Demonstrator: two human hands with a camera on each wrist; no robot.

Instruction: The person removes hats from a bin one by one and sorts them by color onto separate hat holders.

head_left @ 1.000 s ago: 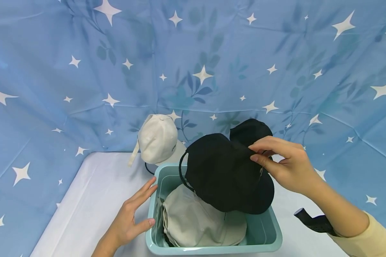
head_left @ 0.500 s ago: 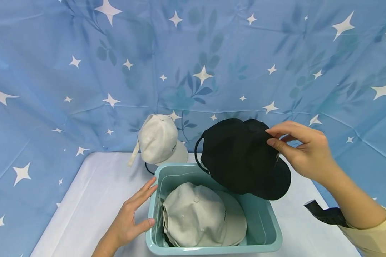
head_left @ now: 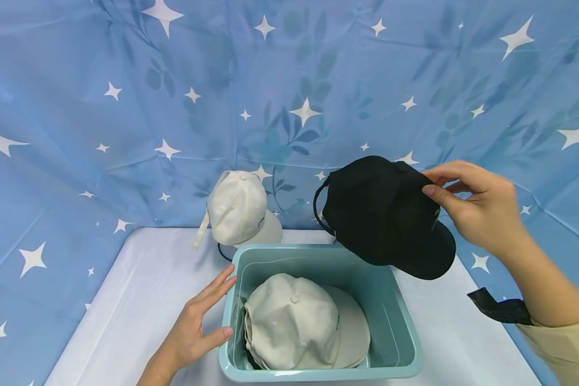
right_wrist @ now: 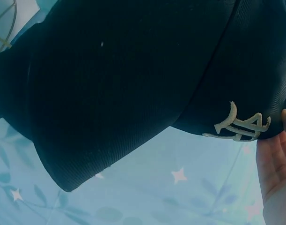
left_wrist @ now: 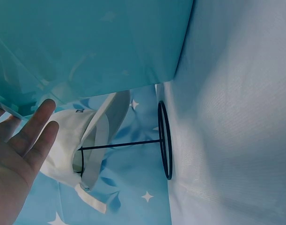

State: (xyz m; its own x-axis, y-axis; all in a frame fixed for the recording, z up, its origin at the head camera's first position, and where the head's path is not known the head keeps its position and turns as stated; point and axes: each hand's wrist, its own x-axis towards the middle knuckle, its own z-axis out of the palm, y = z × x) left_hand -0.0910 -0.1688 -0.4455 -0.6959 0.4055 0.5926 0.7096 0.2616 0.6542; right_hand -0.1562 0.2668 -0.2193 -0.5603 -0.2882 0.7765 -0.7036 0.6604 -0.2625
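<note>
Head view: the right hand (head_left: pixel 482 206) pinches the black baseball cap (head_left: pixel 376 209) by its crown, holding it tilted at the teal bin's (head_left: pixel 318 375) far-right corner. The left hand (head_left: pixel 193 324), fingers spread, lies at the left rim, presumably steadying the bin around the beige baseball cap (head_left: pixel 289 321).

The bin (head_left: pixel 318 374) is smooth, glossy plastic, and the beige cap (head_left: pixel 299 321) inside is matt, wrinkled cloth. At the bin's one o'clock, the black cap (head_left: pixel 381 214) is matt, ribbed cloth with raised, thread-like lettering (right_wrist: pixel 233 112); at eleven o'clock, the white cap (head_left: pixel 237 209) is matt cloth on a metal-looking stand (left_wrist: pixel 161 140). The backdrop (head_left: pixel 289 69) is creased, faintly shiny cloth.
</note>
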